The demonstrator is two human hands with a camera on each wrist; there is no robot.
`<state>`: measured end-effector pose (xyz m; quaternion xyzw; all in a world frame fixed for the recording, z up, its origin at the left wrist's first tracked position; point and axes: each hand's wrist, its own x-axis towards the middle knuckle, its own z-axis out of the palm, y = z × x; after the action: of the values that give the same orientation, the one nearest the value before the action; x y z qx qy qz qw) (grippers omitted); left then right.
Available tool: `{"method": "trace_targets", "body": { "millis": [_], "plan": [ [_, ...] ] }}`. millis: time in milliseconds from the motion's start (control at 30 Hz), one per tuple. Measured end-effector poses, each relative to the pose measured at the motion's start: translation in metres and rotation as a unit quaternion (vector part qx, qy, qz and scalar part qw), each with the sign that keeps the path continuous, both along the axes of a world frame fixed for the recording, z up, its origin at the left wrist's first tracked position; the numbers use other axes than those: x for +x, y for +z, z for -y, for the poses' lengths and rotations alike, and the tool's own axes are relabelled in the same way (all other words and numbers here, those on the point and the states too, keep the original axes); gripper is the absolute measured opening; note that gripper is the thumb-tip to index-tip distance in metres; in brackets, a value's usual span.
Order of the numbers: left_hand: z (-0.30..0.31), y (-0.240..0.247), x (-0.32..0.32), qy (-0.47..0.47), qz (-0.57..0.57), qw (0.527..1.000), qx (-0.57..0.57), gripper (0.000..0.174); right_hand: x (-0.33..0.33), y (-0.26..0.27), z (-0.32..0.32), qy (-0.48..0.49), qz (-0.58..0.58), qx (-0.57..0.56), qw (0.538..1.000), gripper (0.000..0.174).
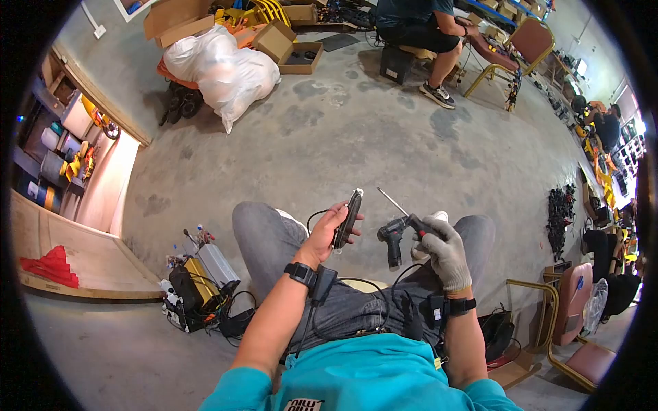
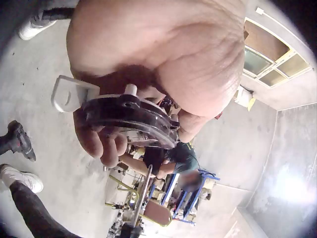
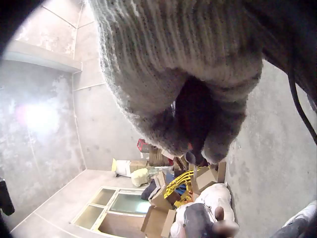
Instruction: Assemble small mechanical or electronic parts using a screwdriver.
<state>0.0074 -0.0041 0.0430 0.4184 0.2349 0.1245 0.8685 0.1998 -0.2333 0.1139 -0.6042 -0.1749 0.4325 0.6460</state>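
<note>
My bare left hand grips a black, curved, flat part between thumb and fingers, raised above the lap. In the left wrist view a white bracket with a hole projects from one end of this black part, and a short pale post stands on its rim. My right hand, in a grey knit glove, holds a screwdriver by its dark handle. Its long metal shaft points up toward the left, apart from the black part. The glove hides most of the handle in the right wrist view.
A cordless drill lies on the floor between my feet. To the left sits a pile of equipment with cables. A white sack and an open cardboard box stand ahead. Another person sits beyond; a chair stands at right.
</note>
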Motion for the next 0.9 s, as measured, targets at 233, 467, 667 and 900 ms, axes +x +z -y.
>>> {"method": "trace_targets", "body": {
  "millis": [233, 467, 667, 900],
  "plan": [
    [-0.002, -0.001, -0.001, -0.01, 0.037, 0.999, 0.025, 0.062, -0.004, 0.004, -0.004, -0.13, -0.066, 0.048, 0.988, 0.033],
    [0.002, 0.008, -0.001, -0.021, 0.004, 0.997, 0.07, 0.065, 0.0, -0.005, 0.0, -0.083, -0.078, 0.05, 0.992, 0.028],
    [0.002, 0.005, -0.001, -0.02, 0.013, 0.998, 0.059, 0.065, -0.004, -0.003, -0.006, -0.1, -0.123, 0.064, 0.985, 0.023],
    [0.004, 0.009, -0.001, -0.027, 0.012, 0.997, 0.067, 0.064, 0.004, -0.014, -0.001, -0.069, -0.127, 0.072, 0.987, 0.034]
  ]
}}
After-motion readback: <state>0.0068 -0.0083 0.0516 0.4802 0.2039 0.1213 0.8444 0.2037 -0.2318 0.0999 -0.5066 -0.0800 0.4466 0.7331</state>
